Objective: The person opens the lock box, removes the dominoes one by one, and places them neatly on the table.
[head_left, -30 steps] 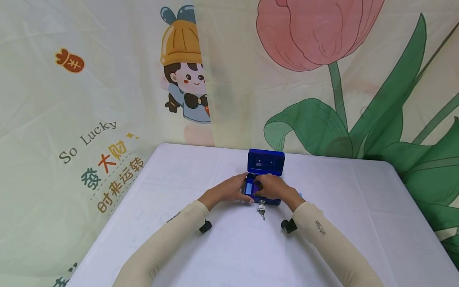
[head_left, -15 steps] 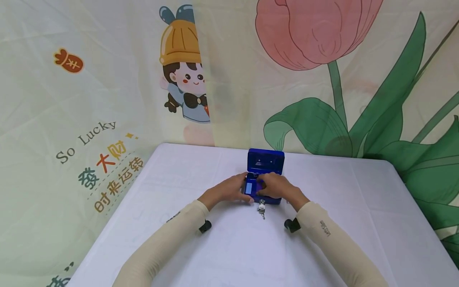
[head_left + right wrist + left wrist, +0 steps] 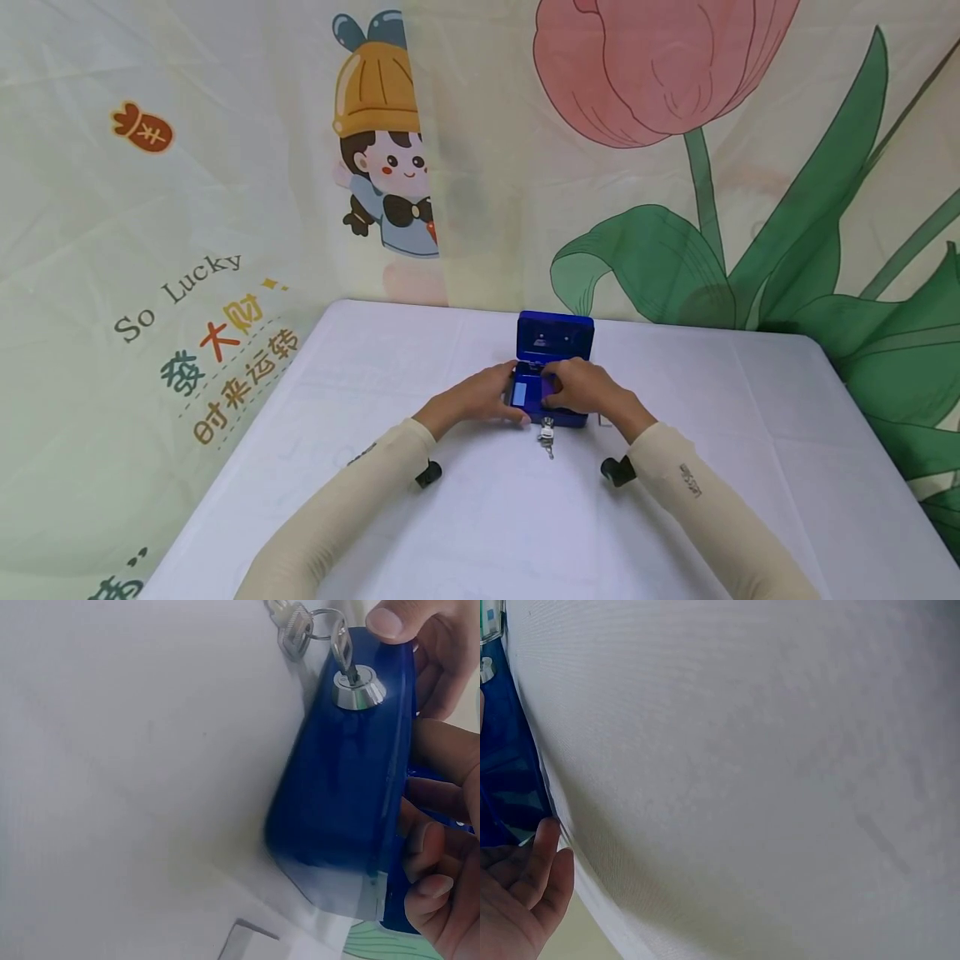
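A blue metal cash box (image 3: 564, 419) stands on the table with its lid (image 3: 555, 335) raised. My left hand (image 3: 487, 395) holds the box's left side, its thumb at the front corner. The fingers of my right hand (image 3: 588, 388) are curled down inside the box and pinch a small purple thing (image 3: 547, 388), mostly hidden by them. A pale blue rectangle (image 3: 519, 394) shows in the left part of the box. In the right wrist view a key sits in the silver lock (image 3: 358, 690), with a second key (image 3: 296, 631) hanging from the ring.
A white cloth covers the table (image 3: 480, 517). A flat pale piece (image 3: 251, 945) lies to the right of the box, partly out of view. Behind the table hangs a printed curtain (image 3: 480, 167).
My right hand has shifted a little to the right inside the box, and the purple thing has moved with it. My left hand and the box have stayed put.
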Available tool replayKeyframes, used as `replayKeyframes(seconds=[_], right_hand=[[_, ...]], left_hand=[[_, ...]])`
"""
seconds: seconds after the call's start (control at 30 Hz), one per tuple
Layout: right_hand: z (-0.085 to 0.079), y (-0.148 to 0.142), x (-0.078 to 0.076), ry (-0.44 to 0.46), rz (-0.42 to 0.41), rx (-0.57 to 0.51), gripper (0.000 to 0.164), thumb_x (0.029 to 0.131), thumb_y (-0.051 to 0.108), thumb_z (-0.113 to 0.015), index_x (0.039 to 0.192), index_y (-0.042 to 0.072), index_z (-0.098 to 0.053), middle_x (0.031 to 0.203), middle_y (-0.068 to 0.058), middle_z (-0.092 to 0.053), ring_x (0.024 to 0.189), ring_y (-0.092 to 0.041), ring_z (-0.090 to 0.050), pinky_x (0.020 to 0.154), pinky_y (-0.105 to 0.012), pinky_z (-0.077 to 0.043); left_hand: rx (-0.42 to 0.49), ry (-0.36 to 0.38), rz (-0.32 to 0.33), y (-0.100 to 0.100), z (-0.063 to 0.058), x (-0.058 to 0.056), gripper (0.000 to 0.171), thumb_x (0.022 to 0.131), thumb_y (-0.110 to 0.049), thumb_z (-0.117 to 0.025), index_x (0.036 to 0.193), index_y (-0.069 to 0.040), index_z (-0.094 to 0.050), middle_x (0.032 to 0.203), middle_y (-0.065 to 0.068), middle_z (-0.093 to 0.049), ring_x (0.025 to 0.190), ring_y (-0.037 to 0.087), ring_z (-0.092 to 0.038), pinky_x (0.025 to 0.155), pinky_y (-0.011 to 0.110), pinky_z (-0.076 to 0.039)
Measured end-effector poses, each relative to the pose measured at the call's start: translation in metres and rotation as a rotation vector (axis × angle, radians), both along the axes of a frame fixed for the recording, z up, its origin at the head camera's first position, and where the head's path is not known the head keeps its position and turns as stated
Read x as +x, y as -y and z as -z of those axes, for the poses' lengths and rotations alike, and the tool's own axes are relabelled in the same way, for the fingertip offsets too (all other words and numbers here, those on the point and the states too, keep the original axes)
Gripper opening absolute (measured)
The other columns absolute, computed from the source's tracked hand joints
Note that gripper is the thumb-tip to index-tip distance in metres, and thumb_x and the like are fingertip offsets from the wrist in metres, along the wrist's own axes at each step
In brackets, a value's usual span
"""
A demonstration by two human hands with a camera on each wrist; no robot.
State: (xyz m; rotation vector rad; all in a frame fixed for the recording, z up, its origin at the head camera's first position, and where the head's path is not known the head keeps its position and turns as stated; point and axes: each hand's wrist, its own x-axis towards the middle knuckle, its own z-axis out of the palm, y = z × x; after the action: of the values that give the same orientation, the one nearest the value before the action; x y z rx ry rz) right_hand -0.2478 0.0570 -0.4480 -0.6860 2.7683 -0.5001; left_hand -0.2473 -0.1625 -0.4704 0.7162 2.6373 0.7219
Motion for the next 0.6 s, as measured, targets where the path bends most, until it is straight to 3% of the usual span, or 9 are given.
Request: replayKeyframes(seconds=[0.6], right_hand=[[-0.0076, -0.0099, 0.0049, -0.014, 0.019, -0.018, 0.05, 0.087, 0.029, -0.08, 0.129, 0.007, -0.066, 0.079, 0.0, -0.064, 0.074, -0.016, -0.059, 0.07, -0.029, -0.052]], left_hand=[[-0.008, -0.013, 0.001, 0.0005, 0.0044, -0.0023, 0.106, 0.078, -0.053, -0.083, 0.157, -0.012, -0.027, 0.152, 0.011, -0.049, 0.139, 0.025, -0.047, 0.118, 0.045, -0.037]])
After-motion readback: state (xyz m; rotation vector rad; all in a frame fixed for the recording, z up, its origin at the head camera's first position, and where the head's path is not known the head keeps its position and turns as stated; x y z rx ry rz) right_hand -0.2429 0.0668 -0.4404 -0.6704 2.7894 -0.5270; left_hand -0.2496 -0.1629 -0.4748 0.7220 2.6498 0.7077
